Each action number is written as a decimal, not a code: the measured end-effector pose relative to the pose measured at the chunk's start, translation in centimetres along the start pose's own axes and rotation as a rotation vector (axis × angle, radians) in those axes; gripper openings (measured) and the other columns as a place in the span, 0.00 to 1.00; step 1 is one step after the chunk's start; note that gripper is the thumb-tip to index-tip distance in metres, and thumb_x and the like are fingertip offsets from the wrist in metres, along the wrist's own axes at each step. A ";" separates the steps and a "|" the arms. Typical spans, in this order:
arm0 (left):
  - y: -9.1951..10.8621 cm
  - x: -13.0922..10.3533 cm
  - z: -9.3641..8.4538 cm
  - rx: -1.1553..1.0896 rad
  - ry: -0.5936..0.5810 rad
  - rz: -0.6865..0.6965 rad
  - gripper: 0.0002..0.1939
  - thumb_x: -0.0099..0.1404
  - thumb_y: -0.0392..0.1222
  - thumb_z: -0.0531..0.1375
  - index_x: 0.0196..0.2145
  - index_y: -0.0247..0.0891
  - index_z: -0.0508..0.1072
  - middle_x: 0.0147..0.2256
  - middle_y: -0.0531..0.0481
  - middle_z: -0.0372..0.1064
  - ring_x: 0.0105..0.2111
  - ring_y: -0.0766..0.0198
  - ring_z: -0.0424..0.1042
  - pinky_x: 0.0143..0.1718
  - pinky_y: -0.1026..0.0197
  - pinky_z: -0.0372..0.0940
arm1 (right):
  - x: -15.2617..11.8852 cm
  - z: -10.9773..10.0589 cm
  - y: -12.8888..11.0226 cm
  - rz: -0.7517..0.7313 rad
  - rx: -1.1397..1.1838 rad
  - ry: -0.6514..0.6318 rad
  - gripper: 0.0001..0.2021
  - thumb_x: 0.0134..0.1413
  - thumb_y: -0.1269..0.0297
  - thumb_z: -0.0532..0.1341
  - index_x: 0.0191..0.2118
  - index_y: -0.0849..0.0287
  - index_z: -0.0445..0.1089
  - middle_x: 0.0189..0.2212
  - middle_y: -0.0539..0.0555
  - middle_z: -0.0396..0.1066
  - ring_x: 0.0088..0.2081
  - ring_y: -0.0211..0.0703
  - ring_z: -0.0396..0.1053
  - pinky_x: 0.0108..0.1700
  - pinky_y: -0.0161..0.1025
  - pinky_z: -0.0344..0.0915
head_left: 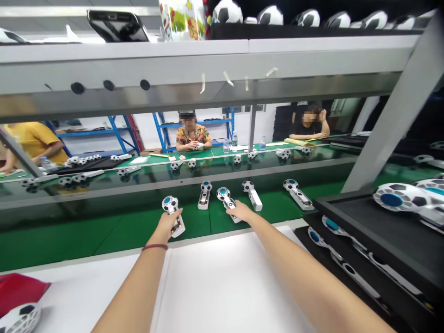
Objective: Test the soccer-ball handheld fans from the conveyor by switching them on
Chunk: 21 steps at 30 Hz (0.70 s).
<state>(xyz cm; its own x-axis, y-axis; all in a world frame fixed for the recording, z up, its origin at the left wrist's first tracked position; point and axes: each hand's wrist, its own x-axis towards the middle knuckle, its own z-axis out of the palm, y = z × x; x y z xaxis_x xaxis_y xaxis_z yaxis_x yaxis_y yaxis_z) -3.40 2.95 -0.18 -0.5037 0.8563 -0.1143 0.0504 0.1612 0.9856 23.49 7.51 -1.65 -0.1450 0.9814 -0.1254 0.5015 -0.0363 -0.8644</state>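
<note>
My left hand (169, 224) is closed around the handle of a white handheld fan (170, 203) whose round head has a black-and-white soccer-ball pattern and a blue disc. The handle's inner parts show past my fingers. To the right, my right hand (240, 212) grips the handle of a similar soccer-ball fan (224, 194). Both lie on or just above the green belt surface (132, 226); I cannot tell if they touch it. Between my hands lies another fan (205, 194). Two more, a fan (252, 196) and a fan (297, 194), lie to the right.
White sheets (222, 282) cover the near bench. Black trays (333, 206) with fans are stacked at right. Overhead runs a shelf (222, 58) on slanted posts (391, 101). Across the belt, several fans lie near water bottles (235, 138), with people (193, 134) seated behind.
</note>
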 end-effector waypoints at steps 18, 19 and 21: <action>5.1 -12.7 3.6 -0.590 -0.236 -0.043 0.26 0.53 0.64 0.57 0.31 0.34 0.70 0.21 0.48 0.70 0.23 0.60 0.70 0.24 0.62 0.65 | -11.9 -0.8 -6.8 -0.184 0.937 -0.083 0.30 0.38 0.34 0.57 0.25 0.62 0.66 0.19 0.53 0.68 0.20 0.40 0.67 0.22 0.35 0.62; 4.6 -12.8 3.7 -0.578 -0.213 -0.015 0.28 0.51 0.65 0.58 0.31 0.34 0.70 0.21 0.48 0.70 0.23 0.60 0.70 0.24 0.62 0.65 | -12.2 -0.5 -6.4 -0.224 0.923 -0.042 0.30 0.36 0.33 0.58 0.26 0.61 0.65 0.19 0.53 0.68 0.20 0.40 0.66 0.22 0.35 0.62; 3.2 -12.9 3.7 -0.539 -0.194 0.046 0.29 0.48 0.66 0.60 0.31 0.34 0.70 0.22 0.48 0.71 0.23 0.59 0.70 0.24 0.62 0.64 | -12.5 0.2 -5.1 -0.298 0.904 0.023 0.29 0.34 0.35 0.61 0.30 0.60 0.64 0.21 0.52 0.68 0.21 0.41 0.67 0.24 0.37 0.63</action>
<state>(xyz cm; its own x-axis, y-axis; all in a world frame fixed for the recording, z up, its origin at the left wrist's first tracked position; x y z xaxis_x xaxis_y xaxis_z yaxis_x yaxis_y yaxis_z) 6.48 -5.74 3.93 -0.3412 0.9392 -0.0400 -0.4039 -0.1081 0.9084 22.54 -4.60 4.22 -0.1386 0.9769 0.1624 -0.4040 0.0940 -0.9099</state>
